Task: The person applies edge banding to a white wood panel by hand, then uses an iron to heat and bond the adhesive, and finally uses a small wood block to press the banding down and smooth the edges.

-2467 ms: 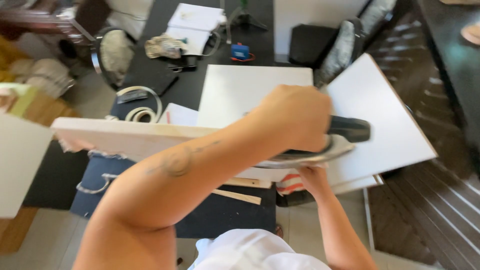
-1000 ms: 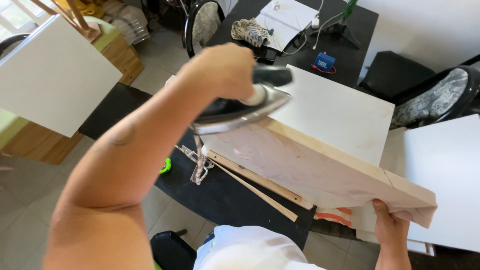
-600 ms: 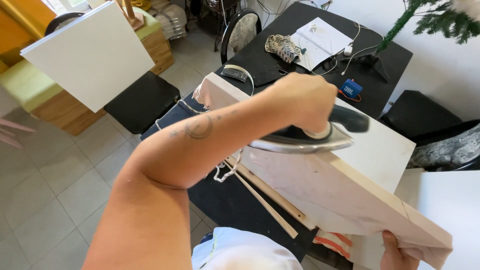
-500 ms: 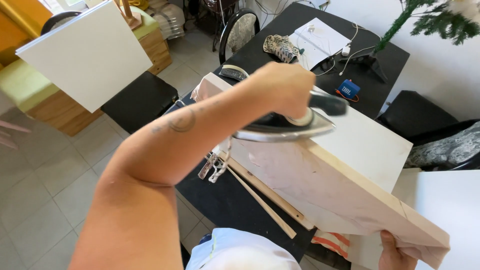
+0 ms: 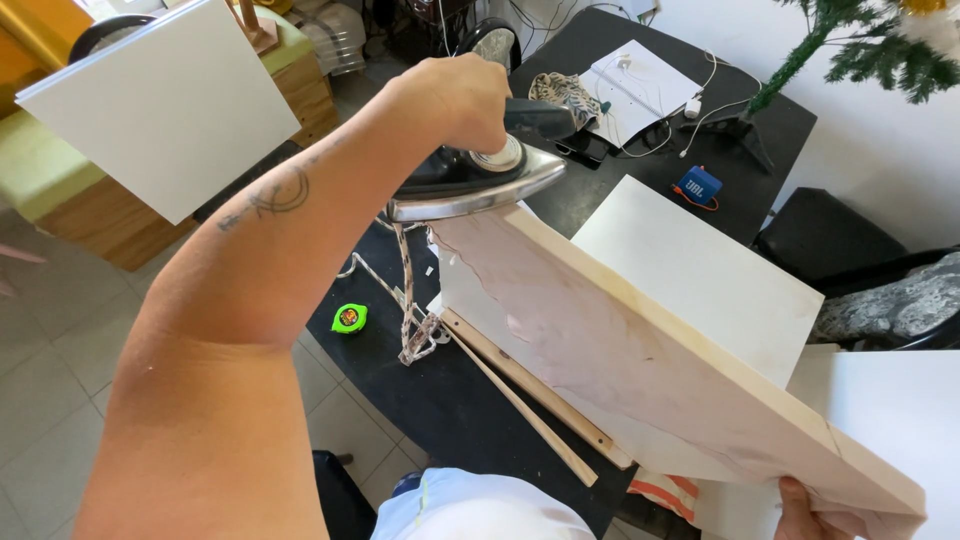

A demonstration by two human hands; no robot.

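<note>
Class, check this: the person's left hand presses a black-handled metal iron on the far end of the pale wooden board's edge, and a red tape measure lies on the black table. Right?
Not quite. The head view shows the tape measure is green, not red. The left hand does press the black-handled metal iron on the pale wooden board over the black table.

Daylight is falling across the pale grey tiled floor (image 5: 60,400), a black table (image 5: 440,390) and a white wall (image 5: 880,130).

Single head-worn view — looking steeply down, close over the table (image 5: 450,400).
</note>
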